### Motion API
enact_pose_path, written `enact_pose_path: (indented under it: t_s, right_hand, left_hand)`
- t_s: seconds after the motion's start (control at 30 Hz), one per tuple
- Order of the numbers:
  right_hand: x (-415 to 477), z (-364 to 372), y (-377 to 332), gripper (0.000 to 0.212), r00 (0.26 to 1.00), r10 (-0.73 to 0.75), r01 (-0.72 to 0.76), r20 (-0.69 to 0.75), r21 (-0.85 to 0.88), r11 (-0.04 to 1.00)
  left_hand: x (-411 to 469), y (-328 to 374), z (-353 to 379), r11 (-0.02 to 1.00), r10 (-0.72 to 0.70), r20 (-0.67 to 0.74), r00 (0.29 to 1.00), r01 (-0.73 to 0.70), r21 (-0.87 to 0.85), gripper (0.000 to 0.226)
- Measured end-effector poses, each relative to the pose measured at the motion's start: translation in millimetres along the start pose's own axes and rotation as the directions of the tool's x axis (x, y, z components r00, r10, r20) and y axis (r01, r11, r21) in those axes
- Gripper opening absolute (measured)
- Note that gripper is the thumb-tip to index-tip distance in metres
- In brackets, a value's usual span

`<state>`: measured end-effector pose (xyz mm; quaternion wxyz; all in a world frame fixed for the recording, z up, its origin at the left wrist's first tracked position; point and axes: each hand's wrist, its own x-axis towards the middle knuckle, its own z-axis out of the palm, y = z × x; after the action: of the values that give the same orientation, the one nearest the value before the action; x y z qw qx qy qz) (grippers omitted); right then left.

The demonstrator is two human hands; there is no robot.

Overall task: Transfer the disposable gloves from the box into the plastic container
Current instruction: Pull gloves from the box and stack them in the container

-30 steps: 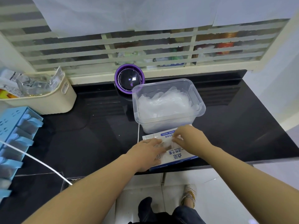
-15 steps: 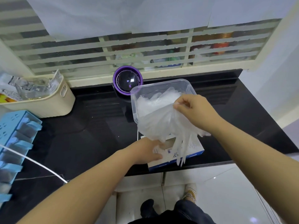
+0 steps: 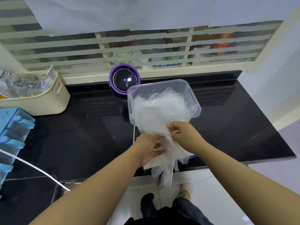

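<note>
- The person's hands both grasp one bunch of clear disposable gloves [image 3: 154, 120] above the near edge of the black counter [image 3: 81, 127].
- The left hand [image 3: 146, 150] clutches it from below.
- The right hand [image 3: 183, 137] pinches its middle.
- The top of the bunch overlaps the near rim of the glove-filled plastic container [image 3: 162, 82].

In container [image 3: 162, 83], gloves [image 3: 162, 104] — basket [image 3: 40, 104] at left

Gloves [image 3: 159, 114]: thin, translucent, crinkled plastic film. Container [image 3: 194, 101]: clear, smooth plastic. Countertop [image 3: 90, 127]: black, glossy, reflective.
</note>
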<state>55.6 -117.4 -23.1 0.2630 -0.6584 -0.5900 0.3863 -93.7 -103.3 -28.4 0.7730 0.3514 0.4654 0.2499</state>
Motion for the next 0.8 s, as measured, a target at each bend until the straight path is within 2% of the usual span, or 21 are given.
enact_pose_path:
  t_s: [0.1, 0.17, 0.2, 0.27, 0.3, 0.37, 0.43, 0.47, 0.5, 0.53, 0.6, 0.67, 0.73, 0.8]
  right_hand:
    - [2, -5, -2, 0.009, 0.995, 0.033, -0.024, -0.089, 0.104, 0.994]
    - [3, -16, -4, 0.008, 0.979, 0.076, -0.026, -0.189, 0.254, 0.967]
    - [3, -23, -6, 0.008, 0.966, 0.094, -0.007, -0.242, 0.339, 0.941]
    - [5, -39, -11, 0.007, 0.936, 0.125, 0.045, -0.329, 0.462, 0.886]
    - [6, -47, -14, 0.006, 0.921, 0.132, 0.073, -0.366, 0.497, 0.865]
    - [10, -57, -16, 0.004, 0.888, 0.126, 0.119, -0.442, 0.487, 0.865]
    - [12, -60, -18, 0.005, 0.868, 0.106, 0.134, -0.485, 0.435, 0.890]
    - [13, -59, -19, 0.006, 0.865, 0.099, 0.137, -0.491, 0.422, 0.896]
    - [13, -58, -19, 0.008, 0.866, 0.096, 0.136, -0.490, 0.417, 0.899]
    - [12, -57, -19, 0.009, 0.868, 0.095, 0.131, -0.487, 0.411, 0.902]
    - [10, -55, -17, 0.010, 0.875, 0.089, 0.120, -0.475, 0.391, 0.913]
    - [7, -55, -14, 0.010, 0.881, 0.091, 0.100, -0.465, 0.370, 0.924]
    - [4, -55, -12, 0.009, 0.888, 0.092, 0.080, -0.452, 0.347, 0.934]
    - [2, -56, -11, 0.007, 0.896, 0.099, 0.060, -0.434, 0.337, 0.939]
  left_hand:
    - [0, 5, 2, 0.998, 0.047, -0.072, 0.996, -0.049, -0.030, 0.028]
    - [2, 5, -2, 0.996, 0.086, -0.154, 0.984, -0.087, -0.001, 0.023]
    - [4, 4, -6, 0.992, 0.120, -0.201, 0.972, -0.109, 0.067, 0.019]
    - [7, -1, -12, 0.929, 0.261, -0.250, 0.932, -0.172, 0.329, 0.013]
    - [7, -2, -13, 0.855, 0.354, -0.224, 0.908, -0.216, 0.472, 0.015]
    - [5, -5, -11, 0.629, 0.541, -0.071, 0.838, -0.347, 0.695, 0.026]
    - [5, -10, -10, 0.260, 0.699, 0.159, 0.697, -0.455, 0.852, 0.042]
    - [6, -12, -10, 0.071, 0.716, 0.287, 0.636, -0.476, 0.876, 0.048]
    - [9, -12, -10, -0.066, 0.698, 0.384, 0.605, -0.480, 0.875, 0.052]
    - [13, -12, -10, -0.163, 0.663, 0.451, 0.597, -0.473, 0.866, 0.052]
    - [19, -13, -6, -0.353, 0.557, 0.560, 0.614, -0.435, 0.828, 0.047]
    - [24, -18, 0, -0.461, 0.403, 0.559, 0.725, -0.366, 0.808, 0.040]
    - [29, -27, 0, -0.472, 0.274, 0.422, 0.865, -0.261, 0.842, 0.039]
    - [32, -32, 4, -0.370, 0.198, 0.279, 0.940, -0.192, 0.909, 0.049]
